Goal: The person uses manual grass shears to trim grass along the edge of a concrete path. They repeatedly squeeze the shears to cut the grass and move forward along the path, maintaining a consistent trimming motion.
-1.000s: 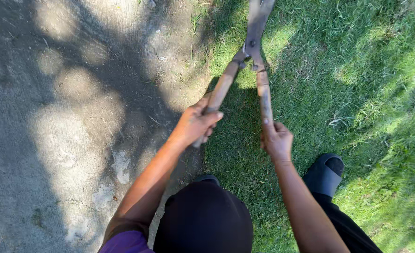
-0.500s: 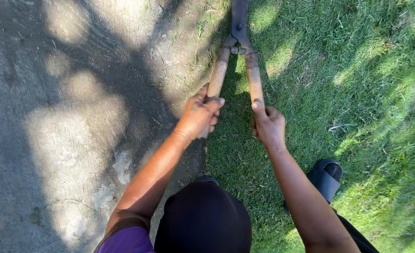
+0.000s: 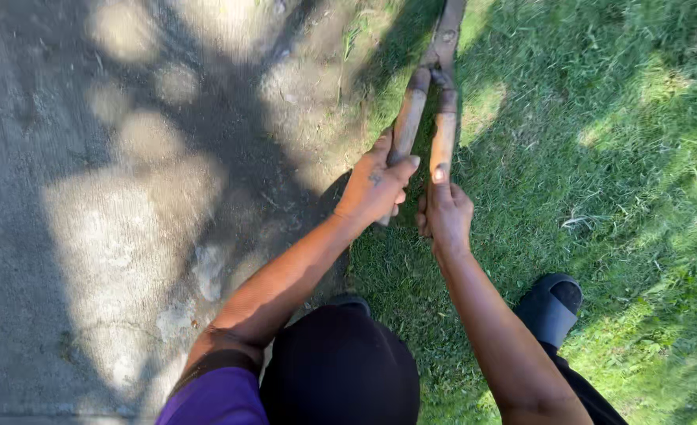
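I hold a pair of long garden shears point(image 3: 435, 86) with two worn wooden handles and rusty metal blades that run out of the top of the view. My left hand point(image 3: 376, 187) grips the left handle and my right hand point(image 3: 444, 212) grips the right handle. The two handles lie almost side by side, close together. The blades point away from me along the border where the lawn point(image 3: 600, 157) meets the bare ground point(image 3: 128, 197).
Grey dirt or pavement with dappled tree shadow fills the left half. Green grass fills the right half. My foot in a dark slipper point(image 3: 551, 303) stands on the grass at lower right. The dark cap point(image 3: 337, 370) on my head shows at the bottom.
The handles have swung together: they were spread apart a second ago and now nearly touch. Both hands have moved inward towards each other.
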